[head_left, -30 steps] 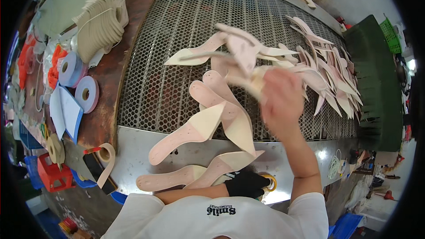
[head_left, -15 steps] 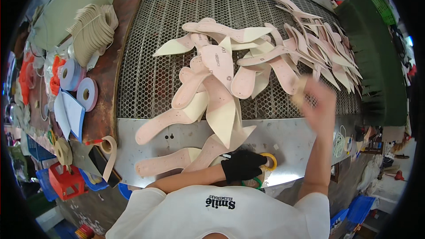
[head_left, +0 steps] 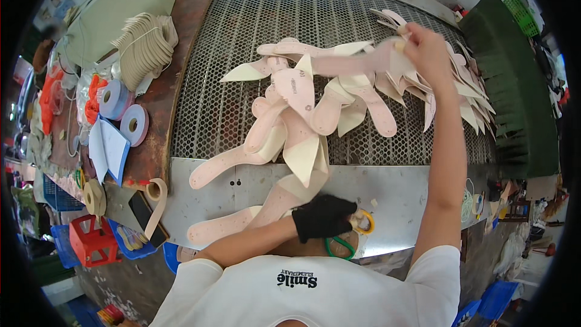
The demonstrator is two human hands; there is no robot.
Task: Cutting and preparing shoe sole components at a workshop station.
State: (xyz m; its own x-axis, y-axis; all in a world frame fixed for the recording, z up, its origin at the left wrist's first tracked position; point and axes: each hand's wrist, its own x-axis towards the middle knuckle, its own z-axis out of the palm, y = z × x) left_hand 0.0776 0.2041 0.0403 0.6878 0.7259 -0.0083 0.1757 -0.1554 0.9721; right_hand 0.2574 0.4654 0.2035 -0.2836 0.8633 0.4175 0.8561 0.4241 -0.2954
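My right hand is up over the far right of the mesh, its fingers pinched on the end of a pink insole, which is smeared by motion and stretches left. Yellowish covers show on its fingertips. More pink insoles with pointed cream flaps lie overlapping on the mesh. My left hand, in a black glove, is curled closed low over the metal front edge. Beside its fingers show a yellow ring handle and a green ring handle; what the fingers grip is hidden. Two insoles lie near that forearm.
A metal honeycomb mesh covers the worktop, with a dark green curtain at its right. On the brown left bench are a bundle of beige pieces, tape rolls and a blue-edged pad. A red stool stands below.
My right hand has moved up and away from the near right of the mesh, and an insole now stretches from its fingers. My left hand has shifted slightly left and away from me.
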